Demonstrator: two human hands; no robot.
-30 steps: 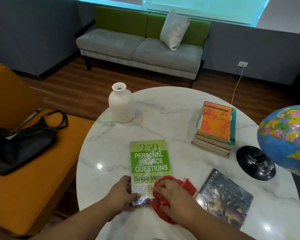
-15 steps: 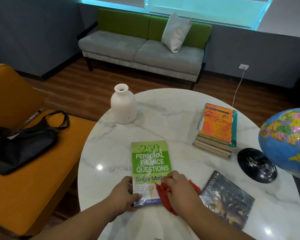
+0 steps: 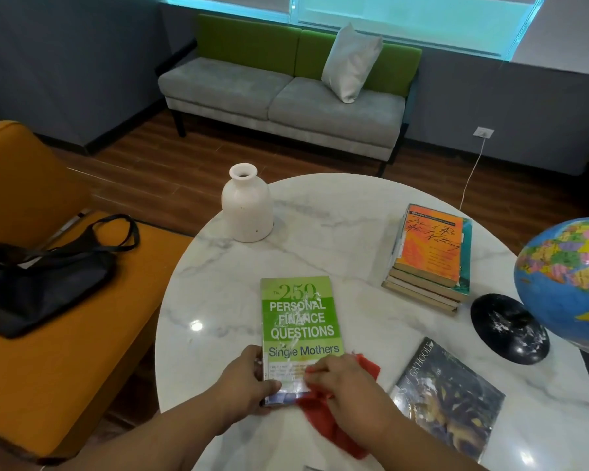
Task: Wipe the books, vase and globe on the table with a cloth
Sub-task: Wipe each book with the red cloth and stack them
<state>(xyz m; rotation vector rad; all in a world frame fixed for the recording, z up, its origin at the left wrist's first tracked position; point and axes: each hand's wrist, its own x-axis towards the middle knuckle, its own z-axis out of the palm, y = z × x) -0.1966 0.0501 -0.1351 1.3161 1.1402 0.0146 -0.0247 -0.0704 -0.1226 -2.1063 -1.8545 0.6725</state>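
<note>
Now the right hand (image 3: 344,385), gripping the red cloth (image 3: 327,424), has slid onto the green book (image 3: 300,321), which the left hand (image 3: 249,379) pinches steady: wiping underway.

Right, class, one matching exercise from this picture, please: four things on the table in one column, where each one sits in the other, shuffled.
Column 1
1. vase
2. green book
3. globe
4. cloth

Column 2
A. held under the right hand
B. over a black base at the right side
C. upright at the far left edge of the table
D. gripped at its near left corner by the left hand

Pairs: 1-C, 2-D, 3-B, 4-A
</note>
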